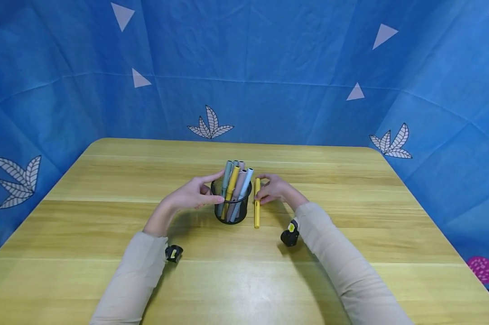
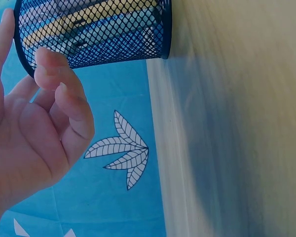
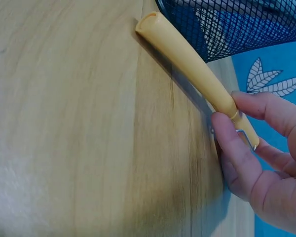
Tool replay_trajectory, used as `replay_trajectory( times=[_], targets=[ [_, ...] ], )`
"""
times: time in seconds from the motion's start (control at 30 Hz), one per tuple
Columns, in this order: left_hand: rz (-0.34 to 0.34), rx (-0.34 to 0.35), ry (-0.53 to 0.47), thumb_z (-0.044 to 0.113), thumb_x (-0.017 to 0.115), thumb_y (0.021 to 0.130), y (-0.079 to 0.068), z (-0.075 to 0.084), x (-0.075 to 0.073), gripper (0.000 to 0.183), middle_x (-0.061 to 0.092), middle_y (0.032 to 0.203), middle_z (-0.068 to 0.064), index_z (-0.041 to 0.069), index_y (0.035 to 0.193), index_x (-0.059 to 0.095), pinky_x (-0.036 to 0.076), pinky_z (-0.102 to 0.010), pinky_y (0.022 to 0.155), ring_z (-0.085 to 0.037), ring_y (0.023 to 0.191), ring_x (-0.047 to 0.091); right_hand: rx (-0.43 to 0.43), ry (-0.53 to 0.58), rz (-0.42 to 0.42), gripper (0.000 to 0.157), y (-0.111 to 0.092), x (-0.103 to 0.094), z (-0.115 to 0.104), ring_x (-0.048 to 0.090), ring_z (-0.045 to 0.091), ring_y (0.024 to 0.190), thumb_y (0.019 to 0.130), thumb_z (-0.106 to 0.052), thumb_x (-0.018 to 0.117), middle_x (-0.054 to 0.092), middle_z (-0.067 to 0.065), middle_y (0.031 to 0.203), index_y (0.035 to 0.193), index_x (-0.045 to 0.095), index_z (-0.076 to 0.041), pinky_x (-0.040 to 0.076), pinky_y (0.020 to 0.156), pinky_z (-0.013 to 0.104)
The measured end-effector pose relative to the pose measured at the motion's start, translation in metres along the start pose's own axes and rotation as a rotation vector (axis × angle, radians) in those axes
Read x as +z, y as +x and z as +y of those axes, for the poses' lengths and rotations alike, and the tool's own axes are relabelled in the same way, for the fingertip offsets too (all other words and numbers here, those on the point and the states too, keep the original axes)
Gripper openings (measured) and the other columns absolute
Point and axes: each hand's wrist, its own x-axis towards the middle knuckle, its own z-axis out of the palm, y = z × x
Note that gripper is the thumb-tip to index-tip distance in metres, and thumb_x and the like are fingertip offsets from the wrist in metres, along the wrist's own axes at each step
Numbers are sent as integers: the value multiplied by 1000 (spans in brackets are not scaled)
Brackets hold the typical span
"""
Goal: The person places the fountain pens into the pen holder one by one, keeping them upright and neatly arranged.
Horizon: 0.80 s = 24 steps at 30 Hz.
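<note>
A black mesh pen holder (image 1: 243, 211) stands upright on the wooden table, filled with several pens in green, yellow, mauve and light blue. My left hand (image 1: 190, 195) grips it by the rim, thumb across the front and index finger round the back. In the left wrist view the other fingers of this hand curl loosely beside the mesh wall (image 2: 133, 42). Just right of the holder, my right hand (image 1: 273, 189) pinches a yellow pen (image 1: 257, 217) between thumb and fingers. The right wrist view shows the pen's metal clip (image 3: 246, 138) near the fingertips, its blunt end (image 3: 150, 23) pointing away.
The light wooden table (image 1: 232, 284) has rounded back corners. A blue cloth (image 1: 248, 54) printed with leaves and triangles hangs behind it and at both sides. Each sleeve carries a small black wrist camera, one on the left (image 1: 174, 253) and one on the right (image 1: 290, 234).
</note>
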Motion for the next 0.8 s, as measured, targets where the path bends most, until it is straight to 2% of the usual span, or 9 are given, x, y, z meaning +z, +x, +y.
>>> replay_trajectory(
  times=[0.4,0.53,0.67,0.8],
  targets=[
    [-10,7,-4,21,64,87,0,-1,0,76,31,54,2,23,148,18,28,-22,44,-10,43,28,-3,72,20,76,-1,-3,2,58,22,69,76,20,56,43,20,105,141,26,-5,53,73,37],
    [-7,11,-2,21,64,87,0,-2,0,76,32,54,3,23,148,18,28,-22,44,-10,43,28,-24,89,12,78,-2,-3,3,59,22,67,75,21,55,44,20,100,142,24,-5,53,72,38],
    [-4,10,-1,21,64,87,0,-2,0,76,32,54,2,22,148,19,28,-22,44,-10,44,28,-43,83,4,70,-3,-4,3,60,20,66,76,20,54,47,17,93,139,33,-3,53,73,38],
    [0,4,-5,21,64,87,0,-1,0,76,33,53,2,23,148,19,28,-22,44,-10,43,28,-55,88,19,59,-5,-4,2,60,19,67,78,18,53,50,15,94,133,43,2,53,75,38]
  ],
)
